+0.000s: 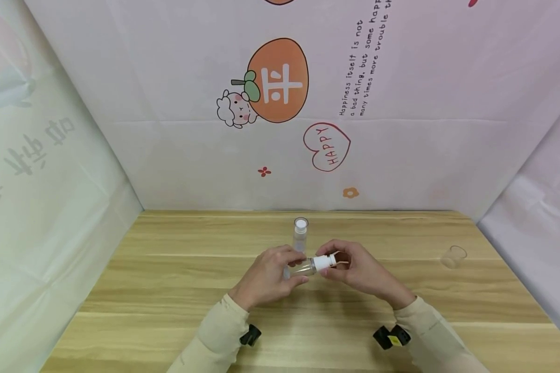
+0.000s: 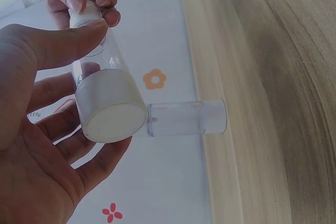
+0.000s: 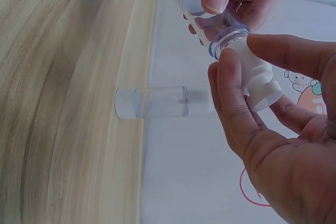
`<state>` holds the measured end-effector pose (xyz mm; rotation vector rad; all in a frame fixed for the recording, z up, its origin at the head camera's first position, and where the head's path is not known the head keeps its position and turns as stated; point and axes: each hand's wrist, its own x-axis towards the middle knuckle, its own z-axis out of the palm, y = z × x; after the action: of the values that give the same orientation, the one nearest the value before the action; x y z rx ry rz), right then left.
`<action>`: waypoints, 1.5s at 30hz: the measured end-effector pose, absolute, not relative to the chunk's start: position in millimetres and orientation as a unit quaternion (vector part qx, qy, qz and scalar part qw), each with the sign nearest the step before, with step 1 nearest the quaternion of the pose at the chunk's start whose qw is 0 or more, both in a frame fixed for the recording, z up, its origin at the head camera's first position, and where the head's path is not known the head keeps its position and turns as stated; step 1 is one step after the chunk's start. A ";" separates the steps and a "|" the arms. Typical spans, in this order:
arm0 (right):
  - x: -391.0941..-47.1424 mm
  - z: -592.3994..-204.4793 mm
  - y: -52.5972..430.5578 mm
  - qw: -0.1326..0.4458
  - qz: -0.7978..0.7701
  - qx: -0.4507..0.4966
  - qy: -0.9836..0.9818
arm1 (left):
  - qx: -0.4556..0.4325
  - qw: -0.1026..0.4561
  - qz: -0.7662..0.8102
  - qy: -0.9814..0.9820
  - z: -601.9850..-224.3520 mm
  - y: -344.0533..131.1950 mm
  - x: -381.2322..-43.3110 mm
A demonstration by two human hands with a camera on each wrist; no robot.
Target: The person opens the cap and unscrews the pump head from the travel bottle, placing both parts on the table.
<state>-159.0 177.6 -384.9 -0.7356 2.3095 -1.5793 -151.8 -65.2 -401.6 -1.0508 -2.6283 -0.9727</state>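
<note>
My left hand [image 1: 270,272] holds a small clear bottle [image 1: 302,267] by its body, thumb on one side and fingers round the other. The bottle lies tilted over the table, and its broad white base [image 2: 114,121] faces the left wrist camera. With thumb and fingers, my right hand [image 1: 361,272] pinches the white pump top [image 3: 254,72] at the other end. A clear ring shows where the top meets the body. Just behind the hands a second bottle [image 1: 300,239] of the same kind stands upright, its white top under a clear cover.
A clear cap [image 1: 454,257] rests on the wooden table [image 1: 191,290] at the far right. White printed sheeting [image 1: 191,155] rises behind the table's back edge and along both sides.
</note>
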 end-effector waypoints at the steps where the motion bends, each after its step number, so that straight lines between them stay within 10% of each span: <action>1: -159.2 -385.1 177.3 0.119 -0.541 -0.251 0.794 | -0.349 0.073 -0.324 -0.876 -401.5 -65.1 -151.9; 45: -163.8 -392.6 204.1 0.034 -0.521 -0.204 0.828 | -0.331 0.067 -0.322 -0.885 -407.0 -71.0 -152.4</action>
<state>-163.8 204.1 -392.6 -0.6285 2.5467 -1.6012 -152.4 -71.0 -407.0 -0.9964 -2.6664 -0.9711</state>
